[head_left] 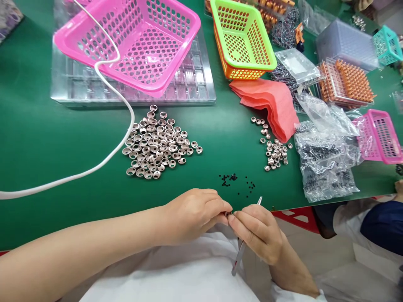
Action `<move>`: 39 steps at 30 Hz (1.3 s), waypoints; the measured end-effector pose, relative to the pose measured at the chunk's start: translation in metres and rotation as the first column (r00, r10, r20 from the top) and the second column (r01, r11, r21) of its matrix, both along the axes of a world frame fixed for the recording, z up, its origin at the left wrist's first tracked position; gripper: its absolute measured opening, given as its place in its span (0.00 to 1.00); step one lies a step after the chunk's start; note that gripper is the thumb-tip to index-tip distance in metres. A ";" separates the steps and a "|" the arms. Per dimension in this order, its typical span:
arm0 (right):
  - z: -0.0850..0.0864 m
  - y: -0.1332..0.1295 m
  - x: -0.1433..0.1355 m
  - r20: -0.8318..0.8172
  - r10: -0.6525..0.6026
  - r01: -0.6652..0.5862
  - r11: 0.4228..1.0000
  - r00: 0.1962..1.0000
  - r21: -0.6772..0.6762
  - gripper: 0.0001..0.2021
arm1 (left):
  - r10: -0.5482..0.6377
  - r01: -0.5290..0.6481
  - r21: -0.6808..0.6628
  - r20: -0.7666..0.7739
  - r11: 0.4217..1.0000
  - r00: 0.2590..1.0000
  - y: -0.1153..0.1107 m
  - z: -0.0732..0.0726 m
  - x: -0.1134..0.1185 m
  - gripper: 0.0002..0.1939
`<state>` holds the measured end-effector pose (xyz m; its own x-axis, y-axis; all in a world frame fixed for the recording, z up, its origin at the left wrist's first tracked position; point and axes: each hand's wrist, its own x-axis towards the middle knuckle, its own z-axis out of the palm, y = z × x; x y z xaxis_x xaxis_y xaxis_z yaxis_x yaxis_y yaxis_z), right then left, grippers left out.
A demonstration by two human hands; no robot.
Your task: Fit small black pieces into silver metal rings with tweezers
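Observation:
My left hand (197, 216) pinches a small metal ring (227, 214) at the table's front edge, most of it hidden by the fingertips. Against the same ring press the thumb and forefinger of my right hand (260, 233). Tweezers (238, 259) lie tucked in the right hand, their tips pointing up past the knuckles and the closed end hanging down. Just beyond the hands are scattered tiny black pieces (233, 178). A large heap of champagne-coloured metal rings (155, 147) lies ahead on the left, and a smaller group of similar pieces (277, 154) on the right.
A pink basket (171, 71) rests on clear compartment trays (132, 100), with a white cable (108, 157) running across it. Stacked green and orange baskets (269, 58), a folded red cloth (270, 100) and plastic bags (327, 167) stand to the right. Another person (378, 226) sits at far right.

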<state>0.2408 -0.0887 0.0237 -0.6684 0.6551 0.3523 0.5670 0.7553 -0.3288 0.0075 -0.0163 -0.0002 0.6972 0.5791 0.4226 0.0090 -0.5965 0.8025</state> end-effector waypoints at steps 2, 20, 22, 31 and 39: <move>-0.001 0.003 -0.002 -0.046 0.004 -0.002 1.000 0.999 0.026 0.13 | -0.023 0.022 -0.078 -0.015 0.997 1.000 0.001 0.001 -0.001 0.08; -0.009 0.010 -0.003 -0.111 0.055 -0.054 0.999 0.992 0.006 0.12 | -0.075 0.059 -0.174 -0.090 0.983 0.993 0.001 0.002 -0.001 0.08; -0.009 0.010 -0.003 -0.112 0.056 -0.057 0.998 0.992 0.002 0.13 | -0.074 0.056 -0.177 -0.098 0.983 0.992 0.002 0.003 -0.002 0.09; -0.009 0.008 -0.003 -0.081 0.054 -0.053 0.998 0.995 0.023 0.14 | -0.027 0.021 -0.133 -0.046 0.991 0.999 0.001 0.001 0.000 0.08; -0.012 0.011 -0.005 -0.095 0.067 -0.061 0.996 0.993 0.072 0.13 | -0.014 0.012 -0.155 -0.012 0.988 1.000 0.003 0.001 0.000 0.07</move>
<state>0.2360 -0.0775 0.0122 -0.6687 0.5842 0.4600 0.4847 0.8116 -0.3261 0.0073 -0.0134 0.0004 0.7101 0.6277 0.3191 0.0129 -0.4647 0.8854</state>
